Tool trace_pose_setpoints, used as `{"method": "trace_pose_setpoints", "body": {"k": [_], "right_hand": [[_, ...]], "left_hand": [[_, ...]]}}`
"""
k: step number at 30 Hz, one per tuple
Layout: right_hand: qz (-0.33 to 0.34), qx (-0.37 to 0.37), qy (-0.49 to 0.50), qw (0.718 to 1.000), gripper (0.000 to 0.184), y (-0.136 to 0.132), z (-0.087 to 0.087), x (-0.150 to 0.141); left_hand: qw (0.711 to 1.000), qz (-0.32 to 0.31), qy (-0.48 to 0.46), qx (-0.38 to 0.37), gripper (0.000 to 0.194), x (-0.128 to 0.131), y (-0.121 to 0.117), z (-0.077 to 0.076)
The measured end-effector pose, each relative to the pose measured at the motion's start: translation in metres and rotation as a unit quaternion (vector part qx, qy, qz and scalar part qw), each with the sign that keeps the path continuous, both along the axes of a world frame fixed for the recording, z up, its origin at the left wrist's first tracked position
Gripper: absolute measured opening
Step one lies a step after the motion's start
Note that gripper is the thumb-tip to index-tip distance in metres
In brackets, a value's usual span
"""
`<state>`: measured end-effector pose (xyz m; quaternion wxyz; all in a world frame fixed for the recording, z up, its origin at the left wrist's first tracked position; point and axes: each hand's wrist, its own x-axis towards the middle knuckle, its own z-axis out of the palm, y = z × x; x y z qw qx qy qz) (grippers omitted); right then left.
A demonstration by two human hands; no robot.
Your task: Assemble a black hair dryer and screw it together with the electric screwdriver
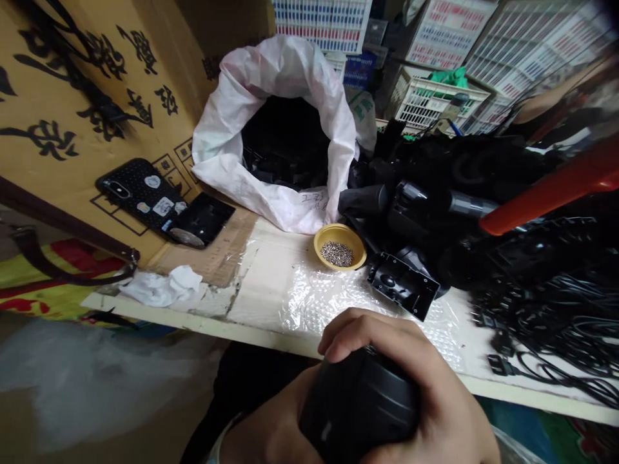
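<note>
Two hands meet around a black plastic part (360, 409) at the near edge of a white workbench (265, 267). The right hand (435, 374) is closed firmly on it, fingers curled over the top, while the left hand (273, 422) lies against its left side — its fingers are hidden, so how tightly they close cannot be told. Just beyond the grip, clear bubble wrap (312, 303) covers part of the bench, with a flat black panel (403, 287) lying near the right hand. Farther ahead, a yellow bowl (338, 232) holds small metal pieces (337, 254); behind it stands a white sack (268, 201), its rolled mouth open on black pieces inside. To the grip's right sit heaped black parts (430, 161) and tangled black cables (570, 328), below a blurred red bar (556, 187). Well to the left are a crumpled white cloth (162, 285) and a stickered phone (145, 196) beside a cardboard box (159, 138). Plastic crates (435, 100) fill the background — a co-worker's arm (556, 93) shows at far right.
</note>
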<state>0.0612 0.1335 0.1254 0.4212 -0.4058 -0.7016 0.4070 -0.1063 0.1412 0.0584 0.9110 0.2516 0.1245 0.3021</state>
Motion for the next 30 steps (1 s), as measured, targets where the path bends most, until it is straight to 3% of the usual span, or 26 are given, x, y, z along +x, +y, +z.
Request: {"method": "trace_pose_setpoints", "body": {"k": [6, 9, 15, 20, 22, 24, 27, 30], "right_hand": [[0.046, -0.099, 0.071, 0.991, 0.036, 0.003, -0.011, 0.006], [0.056, -0.131, 0.064, 0.988, 0.045, 0.006, -0.01, 0.013], [0.066, -0.102, 0.034, 0.992, 0.038, -0.001, -0.001, 0.011], [-0.077, -0.088, 0.079, 0.99, 0.039, -0.013, -0.004, -0.004], [-0.076, -0.103, 0.103, 0.986, 0.037, -0.013, -0.006, -0.006], [-0.023, -0.148, 0.161, 0.976, 0.047, -0.008, -0.01, -0.006], [0.048, -0.212, 0.304, 0.927, 0.069, 0.001, -0.016, -0.01], [0.015, -0.212, 0.349, 0.913, 0.058, 0.003, -0.02, -0.021]], "left_hand": [[0.999, 0.022, 0.02, 0.02, 0.04, -0.002, 0.001, 0.015], [0.999, 0.029, 0.024, 0.029, 0.037, 0.0, 0.003, 0.019], [0.999, 0.019, 0.024, 0.023, 0.033, 0.006, 0.0, 0.018], [0.999, 0.016, 0.023, 0.024, 0.033, 0.007, -0.002, 0.015], [0.999, 0.028, 0.026, 0.028, 0.033, 0.007, -0.002, 0.013], [0.998, 0.045, 0.029, 0.033, 0.034, 0.007, -0.001, 0.011], [0.996, 0.076, 0.035, 0.036, 0.025, 0.005, 0.002, 0.009], [0.993, 0.109, 0.039, 0.027, 0.011, 0.005, 0.009, 0.004]]}}
